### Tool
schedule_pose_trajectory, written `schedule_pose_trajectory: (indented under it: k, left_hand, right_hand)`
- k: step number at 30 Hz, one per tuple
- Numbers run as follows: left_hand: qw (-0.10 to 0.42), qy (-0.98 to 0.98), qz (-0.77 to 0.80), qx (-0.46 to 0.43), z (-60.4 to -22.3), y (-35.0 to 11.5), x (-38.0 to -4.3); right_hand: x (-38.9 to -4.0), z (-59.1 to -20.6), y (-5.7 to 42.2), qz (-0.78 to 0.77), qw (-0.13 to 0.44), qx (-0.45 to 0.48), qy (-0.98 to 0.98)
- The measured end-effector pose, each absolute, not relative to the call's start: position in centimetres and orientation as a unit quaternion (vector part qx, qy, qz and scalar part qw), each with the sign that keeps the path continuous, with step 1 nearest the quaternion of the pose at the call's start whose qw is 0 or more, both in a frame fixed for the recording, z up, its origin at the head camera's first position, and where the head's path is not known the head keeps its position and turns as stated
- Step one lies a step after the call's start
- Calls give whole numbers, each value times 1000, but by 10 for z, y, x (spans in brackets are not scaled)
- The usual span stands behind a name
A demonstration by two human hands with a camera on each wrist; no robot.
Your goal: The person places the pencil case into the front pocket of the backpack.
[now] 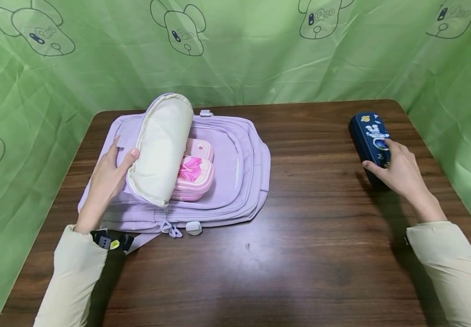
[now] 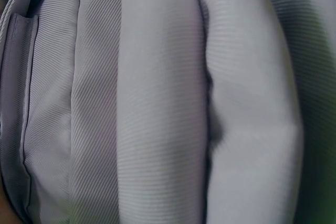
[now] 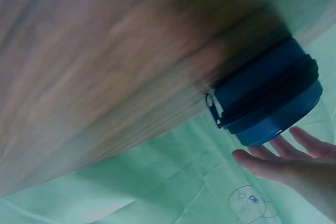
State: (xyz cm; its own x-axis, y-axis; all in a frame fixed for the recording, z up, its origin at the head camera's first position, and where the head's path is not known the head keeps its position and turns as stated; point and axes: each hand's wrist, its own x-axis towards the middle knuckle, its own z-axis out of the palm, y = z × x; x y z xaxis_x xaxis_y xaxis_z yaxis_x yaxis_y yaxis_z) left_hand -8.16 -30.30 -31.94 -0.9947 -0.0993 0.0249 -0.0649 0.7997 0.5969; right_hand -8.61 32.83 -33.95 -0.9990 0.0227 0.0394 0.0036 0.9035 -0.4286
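A lavender backpack [image 1: 252,136] lies on the table, its front pocket flap [image 1: 163,145] folded back to show a cream lining. My left hand [image 1: 108,172] holds the flap's left edge, thumb over the rim; the left wrist view shows only lavender fabric folds [image 2: 163,103]. Inside the pocket, partly behind the flap, sit pink cases [image 1: 194,175], one with a pink bow design. Far right, my right hand [image 1: 403,168] is spread over a dark blue pencil case [image 1: 368,136] with space pictures. In the right wrist view its fingers [image 3: 262,166] lie right at the zipped case [image 3: 273,95].
The dark brown wooden table [image 1: 301,254] stretches between the backpack and the pencil case. Green fabric [image 1: 252,68] with cartoon outlines hangs behind it and at both sides. Zipper pulls [image 1: 170,229] and a pale buckle [image 1: 193,228] lie at the backpack's near edge.
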Motion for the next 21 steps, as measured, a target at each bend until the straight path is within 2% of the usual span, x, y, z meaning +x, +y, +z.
schedule_pose_trajectory:
  k: [21]
  left_hand:
    - [30,-948,-314,43,-320,-303,-82]
  right_hand:
    - [-86,-348,342,192,-64,-77,-976]
